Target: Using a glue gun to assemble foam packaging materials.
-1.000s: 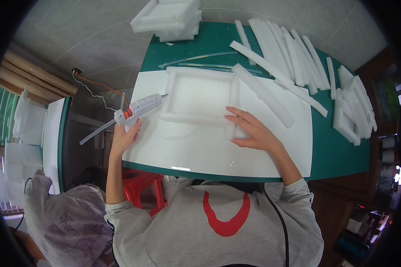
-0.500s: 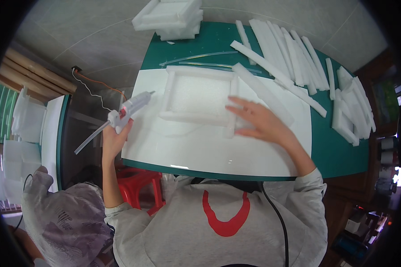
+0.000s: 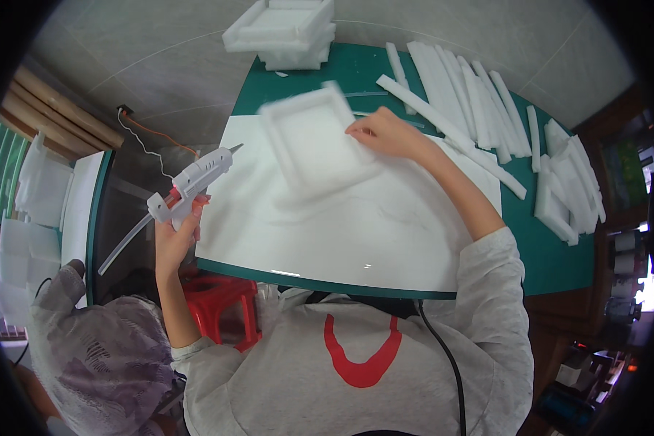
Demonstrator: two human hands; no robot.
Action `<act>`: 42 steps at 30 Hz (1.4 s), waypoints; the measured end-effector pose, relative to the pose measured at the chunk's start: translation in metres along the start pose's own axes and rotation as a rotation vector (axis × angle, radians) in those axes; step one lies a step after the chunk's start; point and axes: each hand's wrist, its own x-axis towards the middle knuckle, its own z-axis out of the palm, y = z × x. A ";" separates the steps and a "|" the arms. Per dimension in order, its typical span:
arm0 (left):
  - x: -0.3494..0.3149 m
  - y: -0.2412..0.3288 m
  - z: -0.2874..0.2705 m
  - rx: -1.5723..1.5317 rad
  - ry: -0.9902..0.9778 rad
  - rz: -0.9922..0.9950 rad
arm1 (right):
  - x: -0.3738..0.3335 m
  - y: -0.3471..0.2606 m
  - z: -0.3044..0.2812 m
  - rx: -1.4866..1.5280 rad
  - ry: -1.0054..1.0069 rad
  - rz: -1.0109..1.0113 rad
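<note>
Room light's fairly even from where I'm standing, medium-bright. White board (image 3: 327,243) throws small glints near its front edge. Foam tray (image 3: 316,142) is motion-smeared, soft faint shadow below; glue gun (image 3: 200,173) reads crisper. Light through slatted window (image 3: 1,178) at left, blown-out patch (image 3: 644,292) far right. Fisheye bows the green table (image 3: 559,265); corners black.

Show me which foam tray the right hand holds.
The single foam tray over the white sheet: the right hand grips its right edge. The stacked foam trays stand untouched farther back.
</note>
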 end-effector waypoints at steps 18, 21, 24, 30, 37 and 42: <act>0.003 -0.022 0.035 0.047 -0.147 -0.075 | -0.042 -0.034 0.059 -0.232 0.332 -0.325; 0.003 -0.023 0.038 0.086 -0.142 -0.090 | -0.041 -0.037 0.063 -0.253 0.374 -0.306; 0.005 -0.026 0.038 0.055 -0.130 -0.123 | -0.040 -0.038 0.063 -0.226 0.364 -0.290; 0.006 -0.030 0.042 0.025 -0.117 -0.084 | -0.039 -0.035 0.067 -0.182 0.465 -0.373; 0.010 -0.036 0.043 0.103 -0.109 -0.095 | -0.040 -0.036 0.067 -0.172 0.455 -0.358; 0.012 -0.039 0.045 0.169 -0.095 -0.087 | -0.040 -0.035 0.068 -0.185 0.469 -0.373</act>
